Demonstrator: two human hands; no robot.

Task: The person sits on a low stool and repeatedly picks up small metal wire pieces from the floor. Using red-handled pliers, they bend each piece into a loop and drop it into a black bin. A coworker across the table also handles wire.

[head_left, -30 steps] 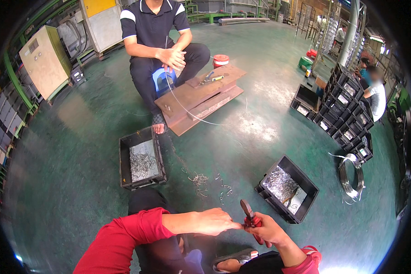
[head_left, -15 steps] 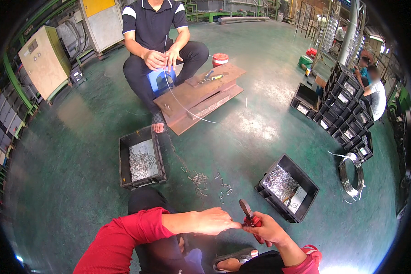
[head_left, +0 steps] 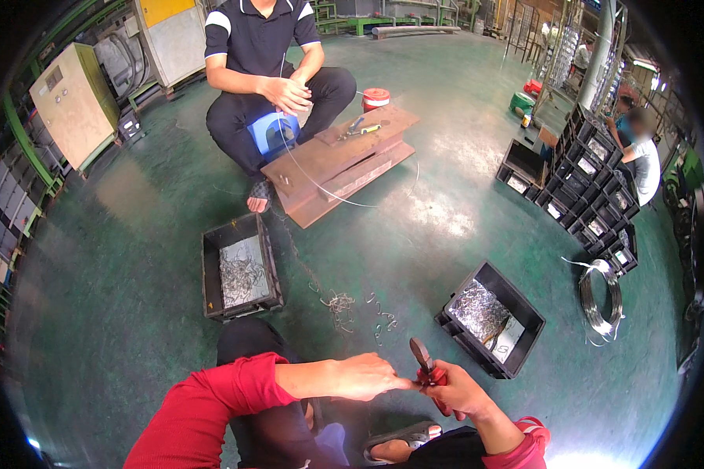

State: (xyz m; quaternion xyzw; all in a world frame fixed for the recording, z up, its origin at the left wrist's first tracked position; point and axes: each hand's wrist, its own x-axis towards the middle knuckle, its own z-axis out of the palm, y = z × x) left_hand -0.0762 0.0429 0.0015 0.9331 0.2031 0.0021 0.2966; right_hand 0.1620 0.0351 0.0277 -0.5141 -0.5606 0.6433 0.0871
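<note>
My right hand (head_left: pixel 460 391) is wrapped round the red handles of a pair of pliers (head_left: pixel 422 356), whose dark jaws point up and away from me. My left hand (head_left: pixel 365 376) is closed, its fingertips meeting the fingers of the right hand beside the pliers. Whatever lies between those fingertips is too small to make out. On the floor beyond my hands lie a tangled pile of bent wire hooks (head_left: pixel 339 306) and several loose hooks (head_left: pixel 387 319).
A black crate (head_left: pixel 274 270) of wire pieces stands left, another black crate (head_left: pixel 533 328) right. Farther off, a seated co-worker (head_left: pixel 262 47) handles a long wire (head_left: pixel 309 178) by a rusty steel beam (head_left: pixel 352 160). Stacked crates (head_left: pixel 583 180) and a wire coil (head_left: pixel 602 301) are at right.
The co-worker's hands have come together and dropped slightly, and the co-worker's foot has shifted left. My hands and the pliers look almost the same.
</note>
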